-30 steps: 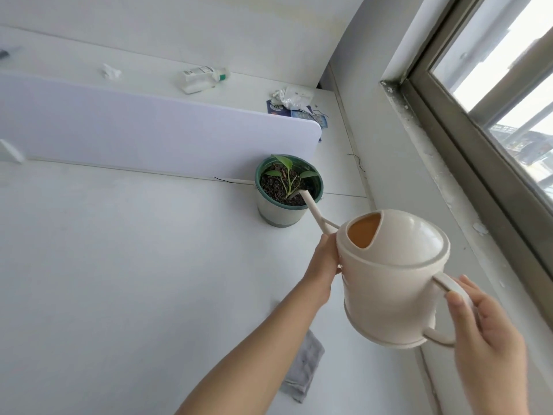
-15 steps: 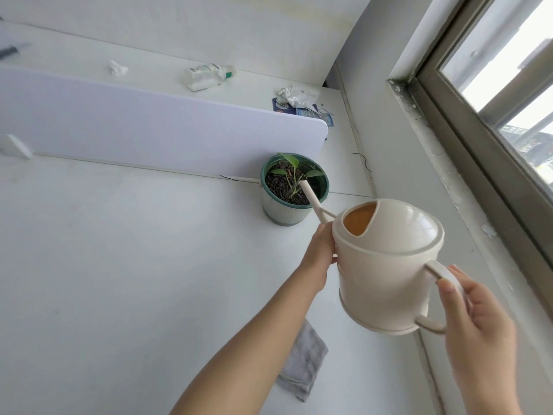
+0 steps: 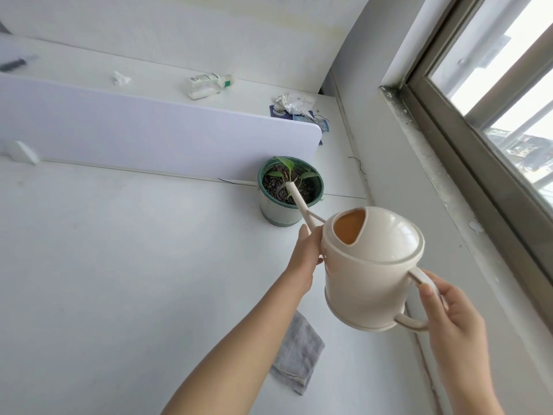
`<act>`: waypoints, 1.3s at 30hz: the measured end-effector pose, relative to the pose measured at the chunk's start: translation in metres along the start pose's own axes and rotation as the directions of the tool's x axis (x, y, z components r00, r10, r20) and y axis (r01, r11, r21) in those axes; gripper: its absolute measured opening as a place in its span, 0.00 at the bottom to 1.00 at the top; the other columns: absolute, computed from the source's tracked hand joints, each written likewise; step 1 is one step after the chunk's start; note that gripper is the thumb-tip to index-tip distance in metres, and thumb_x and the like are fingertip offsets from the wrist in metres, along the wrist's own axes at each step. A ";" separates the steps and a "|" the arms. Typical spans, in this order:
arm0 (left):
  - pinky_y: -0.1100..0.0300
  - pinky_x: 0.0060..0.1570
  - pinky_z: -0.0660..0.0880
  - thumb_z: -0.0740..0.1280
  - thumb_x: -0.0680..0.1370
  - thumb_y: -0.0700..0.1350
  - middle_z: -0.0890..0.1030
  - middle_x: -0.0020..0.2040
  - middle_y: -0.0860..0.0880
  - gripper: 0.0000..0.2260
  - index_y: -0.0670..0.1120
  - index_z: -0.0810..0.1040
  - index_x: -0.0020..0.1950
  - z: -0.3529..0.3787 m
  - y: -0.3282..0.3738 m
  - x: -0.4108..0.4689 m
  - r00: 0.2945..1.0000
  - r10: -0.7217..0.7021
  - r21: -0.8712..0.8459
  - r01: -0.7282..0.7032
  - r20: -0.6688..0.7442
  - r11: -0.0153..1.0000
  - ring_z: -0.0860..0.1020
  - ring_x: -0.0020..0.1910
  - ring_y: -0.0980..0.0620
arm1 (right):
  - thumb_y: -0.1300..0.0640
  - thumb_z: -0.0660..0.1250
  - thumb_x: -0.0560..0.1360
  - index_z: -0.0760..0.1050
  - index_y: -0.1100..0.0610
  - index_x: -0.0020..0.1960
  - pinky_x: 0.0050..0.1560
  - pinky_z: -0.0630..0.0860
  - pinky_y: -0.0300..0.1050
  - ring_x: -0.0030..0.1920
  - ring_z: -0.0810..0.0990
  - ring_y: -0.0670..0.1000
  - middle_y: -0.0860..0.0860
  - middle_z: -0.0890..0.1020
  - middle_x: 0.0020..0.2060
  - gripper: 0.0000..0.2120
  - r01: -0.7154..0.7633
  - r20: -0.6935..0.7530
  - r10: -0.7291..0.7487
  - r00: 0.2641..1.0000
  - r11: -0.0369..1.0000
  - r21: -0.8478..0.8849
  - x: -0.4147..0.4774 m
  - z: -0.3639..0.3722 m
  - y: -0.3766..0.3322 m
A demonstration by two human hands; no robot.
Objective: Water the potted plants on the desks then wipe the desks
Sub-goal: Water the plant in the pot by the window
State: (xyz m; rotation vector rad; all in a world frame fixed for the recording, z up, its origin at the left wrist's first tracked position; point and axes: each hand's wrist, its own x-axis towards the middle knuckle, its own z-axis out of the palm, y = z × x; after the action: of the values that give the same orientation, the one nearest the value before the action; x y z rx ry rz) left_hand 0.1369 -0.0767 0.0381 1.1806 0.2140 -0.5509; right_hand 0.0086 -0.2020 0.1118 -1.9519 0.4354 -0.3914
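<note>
Right hand point(image 3: 454, 322): grips the handle of the tilted cream plastic watering can point(image 3: 374, 265).
Left hand point(image 3: 305, 253): holds the can at its spout base.
Green-rimmed potted plant point(image 3: 288, 190): on the white desk point(image 3: 119, 265) against the lavender divider panel point(image 3: 149, 130), with the spout tip over its soil.
Nearby: crumpled grey cloth point(image 3: 299, 357) lies on the desk below the left forearm.

Potted plant point(image 3: 278, 215) on near desk point(image 3: 119, 265), before right end of divider point(image 3: 149, 139); watering can point(image 3: 374, 265) nearer, spout tip point(image 3: 290, 184) over soil point(image 3: 309, 191); cloth point(image 3: 299, 360) nearest, on near desk; bottle point(image 3: 209, 83) on far desk point(image 3: 74, 70) behind divider; window point(image 3: 493, 100) right.
</note>
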 end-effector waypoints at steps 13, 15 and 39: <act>0.56 0.50 0.71 0.60 0.77 0.46 0.77 0.52 0.48 0.20 0.49 0.67 0.69 -0.098 -0.025 -0.062 0.948 0.152 0.035 -0.149 -0.279 0.988 0.76 0.47 0.50 | 0.54 0.61 0.76 0.73 0.50 0.44 0.52 0.69 0.29 0.52 0.77 0.42 0.55 0.78 0.57 0.04 -0.061 0.321 0.069 0.945 0.998 -0.032 -0.036 0.033 0.061; 0.52 0.57 0.70 0.58 0.79 0.45 0.77 0.55 0.48 0.18 0.51 0.67 0.69 -0.121 -0.027 -0.079 0.929 0.173 0.042 -0.168 -0.327 0.985 0.77 0.50 0.49 | 0.58 0.60 0.77 0.72 0.49 0.43 0.58 0.70 0.42 0.58 0.75 0.53 0.54 0.77 0.58 0.07 -0.040 0.390 0.072 0.918 0.995 -0.088 -0.044 0.047 0.063; 0.58 0.44 0.68 0.57 0.79 0.44 0.78 0.48 0.51 0.14 0.48 0.70 0.65 -0.220 -0.065 -0.162 0.783 0.129 -0.015 -0.175 -0.609 0.984 0.74 0.55 0.49 | 0.55 0.54 0.80 0.70 0.61 0.54 0.54 0.59 0.31 0.64 0.66 0.52 0.54 0.71 0.62 0.11 0.332 0.795 -0.064 0.603 0.926 -0.177 -0.090 0.133 0.076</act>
State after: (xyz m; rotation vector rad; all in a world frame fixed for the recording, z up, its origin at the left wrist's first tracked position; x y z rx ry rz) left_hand -0.0069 0.1557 -0.0269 1.2638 0.6788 0.0021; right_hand -0.0198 -0.0832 -0.0168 -2.2606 -0.3341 0.4477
